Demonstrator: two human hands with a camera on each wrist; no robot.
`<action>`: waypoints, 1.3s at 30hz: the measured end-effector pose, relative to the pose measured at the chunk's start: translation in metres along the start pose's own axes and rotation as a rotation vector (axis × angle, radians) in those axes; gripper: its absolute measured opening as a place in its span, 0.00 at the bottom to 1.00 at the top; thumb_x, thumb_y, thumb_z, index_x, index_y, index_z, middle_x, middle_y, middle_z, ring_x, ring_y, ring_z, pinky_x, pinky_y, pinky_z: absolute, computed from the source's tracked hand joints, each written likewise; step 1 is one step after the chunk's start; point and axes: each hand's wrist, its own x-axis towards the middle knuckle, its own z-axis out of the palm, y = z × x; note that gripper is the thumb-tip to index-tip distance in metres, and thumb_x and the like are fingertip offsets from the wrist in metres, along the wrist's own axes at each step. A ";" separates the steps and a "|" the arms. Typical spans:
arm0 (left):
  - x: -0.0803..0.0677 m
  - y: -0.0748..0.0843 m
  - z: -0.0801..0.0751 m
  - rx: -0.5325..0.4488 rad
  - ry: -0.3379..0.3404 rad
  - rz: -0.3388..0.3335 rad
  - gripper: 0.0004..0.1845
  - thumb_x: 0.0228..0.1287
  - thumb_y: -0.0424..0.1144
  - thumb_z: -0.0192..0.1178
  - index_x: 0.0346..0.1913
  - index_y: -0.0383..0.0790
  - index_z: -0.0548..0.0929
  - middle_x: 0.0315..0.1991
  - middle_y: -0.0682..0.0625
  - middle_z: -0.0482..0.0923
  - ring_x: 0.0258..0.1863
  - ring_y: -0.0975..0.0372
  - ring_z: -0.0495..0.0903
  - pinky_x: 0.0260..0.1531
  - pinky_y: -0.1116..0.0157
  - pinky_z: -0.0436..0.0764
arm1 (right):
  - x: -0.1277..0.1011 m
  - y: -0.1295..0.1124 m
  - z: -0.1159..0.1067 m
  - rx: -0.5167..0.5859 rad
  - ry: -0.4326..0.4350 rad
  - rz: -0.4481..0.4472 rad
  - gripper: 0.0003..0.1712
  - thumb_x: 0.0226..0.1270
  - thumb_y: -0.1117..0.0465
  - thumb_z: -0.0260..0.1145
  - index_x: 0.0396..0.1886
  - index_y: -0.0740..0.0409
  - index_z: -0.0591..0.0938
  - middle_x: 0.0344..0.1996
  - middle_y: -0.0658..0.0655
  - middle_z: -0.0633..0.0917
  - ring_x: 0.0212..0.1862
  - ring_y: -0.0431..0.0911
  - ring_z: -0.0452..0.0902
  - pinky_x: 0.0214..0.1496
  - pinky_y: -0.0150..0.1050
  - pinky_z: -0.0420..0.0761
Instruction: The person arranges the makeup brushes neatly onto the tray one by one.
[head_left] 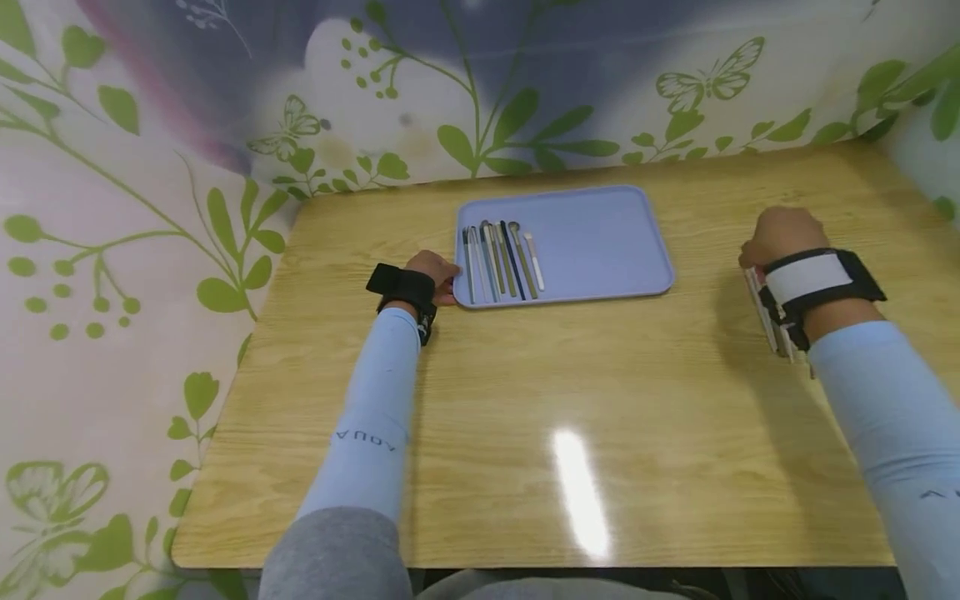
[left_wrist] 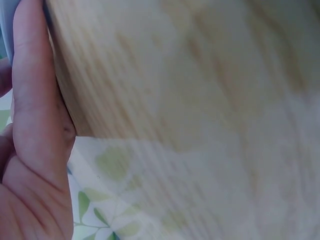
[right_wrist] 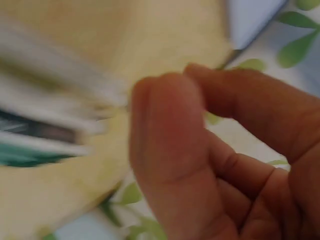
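1. I see a row of slim instruments (head_left: 501,260) lying side by side in the left part of a lilac tray (head_left: 600,242). Their long axes run from the tray's near edge toward its far edge, fanning slightly. Several look like metal handles, one is dark blue, and the rightmost is pale and shorter.

2. The tray sits near the table's far edge, about midway between the left and right edges. Its right half is bare.

3. My left hand (head_left: 438,275) is the nearer one. It rests against the tray's near-left corner, so the instruments lie just to its right and slightly beyond, their near tips beside the fingers. In the left wrist view a straight finger (left_wrist: 37,90) lies along a lilac edge, so I read this hand as loosely extended and holding nothing.

4. My right hand (head_left: 780,236) is well apart from the tray, near the table's right edge. In the right wrist view the thumb (right_wrist: 165,150) meets a curled finger, and nothing clearly sits between them. That view is blurred, so I cannot tell whether it grips anything.

5. A bundle of pale, striped slats (head_left: 772,317) lies under the right wrist. I cannot make out what it is.

6. The wooden table (head_left: 525,433) is backed by a leaf-patterned wall (head_left: 480,100).
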 end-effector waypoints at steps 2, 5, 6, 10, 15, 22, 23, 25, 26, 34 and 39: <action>-0.001 -0.001 -0.005 0.005 0.009 0.004 0.11 0.56 0.41 0.53 0.36 0.35 0.76 0.12 0.52 0.70 0.09 0.66 0.72 0.17 0.67 0.80 | -0.005 0.007 0.010 0.002 0.007 0.027 0.14 0.44 0.62 0.59 0.06 0.65 0.75 0.08 0.57 0.74 0.17 0.51 0.67 0.15 0.39 0.69; 0.001 -0.004 -0.012 -0.003 0.015 0.005 0.12 0.56 0.41 0.53 0.36 0.36 0.77 0.13 0.52 0.71 0.10 0.65 0.72 0.18 0.66 0.80 | -0.008 0.009 0.022 0.015 0.024 0.056 0.11 0.41 0.64 0.60 0.10 0.68 0.75 0.10 0.59 0.73 0.18 0.52 0.67 0.14 0.39 0.69; 0.002 -0.006 -0.013 -0.011 0.013 0.005 0.12 0.56 0.42 0.53 0.36 0.36 0.77 0.13 0.52 0.71 0.11 0.65 0.72 0.18 0.66 0.80 | -0.008 0.008 0.024 0.016 0.036 0.058 0.10 0.40 0.64 0.61 0.11 0.68 0.74 0.11 0.60 0.73 0.18 0.52 0.67 0.14 0.39 0.68; 0.006 -0.011 -0.016 -0.015 0.014 0.016 0.11 0.56 0.42 0.53 0.34 0.36 0.77 0.13 0.52 0.71 0.12 0.65 0.72 0.17 0.67 0.79 | -0.007 0.003 0.031 0.021 0.090 0.063 0.08 0.38 0.66 0.61 0.12 0.68 0.73 0.12 0.61 0.73 0.18 0.53 0.68 0.14 0.39 0.67; 0.007 -0.014 -0.015 -0.044 0.025 0.004 0.10 0.55 0.41 0.53 0.29 0.36 0.76 0.11 0.52 0.70 0.10 0.65 0.72 0.16 0.67 0.79 | -0.005 -0.003 0.034 0.002 0.106 0.095 0.06 0.41 0.67 0.58 0.13 0.68 0.74 0.12 0.62 0.73 0.17 0.52 0.68 0.12 0.39 0.67; 0.005 -0.012 -0.013 -0.108 -0.013 -0.048 0.08 0.55 0.40 0.53 0.29 0.37 0.73 0.13 0.51 0.71 0.11 0.64 0.73 0.21 0.64 0.81 | -0.004 -0.008 0.041 -0.025 0.088 0.122 0.07 0.42 0.68 0.56 0.17 0.72 0.74 0.17 0.68 0.74 0.20 0.56 0.70 0.14 0.43 0.69; 0.005 -0.012 -0.013 -0.109 -0.014 -0.050 0.08 0.55 0.40 0.53 0.30 0.37 0.74 0.13 0.51 0.71 0.11 0.64 0.73 0.21 0.64 0.81 | -0.004 -0.009 0.042 -0.030 0.088 0.125 0.08 0.42 0.68 0.56 0.18 0.73 0.74 0.18 0.69 0.74 0.21 0.56 0.70 0.14 0.43 0.69; 0.004 -0.012 -0.012 -0.110 -0.015 -0.057 0.08 0.55 0.40 0.54 0.30 0.38 0.74 0.14 0.51 0.71 0.11 0.64 0.74 0.21 0.65 0.81 | -0.004 -0.011 0.044 -0.043 0.086 0.136 0.10 0.44 0.68 0.55 0.22 0.75 0.75 0.21 0.72 0.75 0.23 0.58 0.71 0.15 0.44 0.71; 0.004 -0.011 -0.012 -0.109 -0.012 -0.059 0.08 0.55 0.40 0.54 0.29 0.38 0.74 0.13 0.51 0.71 0.11 0.64 0.73 0.20 0.65 0.81 | -0.003 -0.013 0.045 -0.048 0.085 0.143 0.11 0.45 0.68 0.55 0.26 0.75 0.75 0.23 0.73 0.75 0.24 0.59 0.72 0.16 0.45 0.71; -0.008 -0.002 -0.006 -0.061 0.015 0.001 0.08 0.56 0.39 0.53 0.26 0.37 0.73 0.11 0.51 0.70 0.09 0.65 0.72 0.16 0.66 0.80 | -0.002 -0.023 0.041 -0.046 0.131 0.134 0.11 0.47 0.64 0.56 0.23 0.72 0.75 0.21 0.71 0.75 0.26 0.61 0.71 0.16 0.48 0.70; -0.006 0.000 0.000 -0.080 0.003 0.002 0.09 0.55 0.39 0.53 0.25 0.37 0.73 0.11 0.51 0.70 0.09 0.65 0.72 0.17 0.65 0.80 | 0.008 -0.047 0.013 0.146 0.127 0.062 0.18 0.46 0.56 0.62 0.09 0.66 0.75 0.06 0.54 0.73 0.14 0.48 0.70 0.12 0.39 0.69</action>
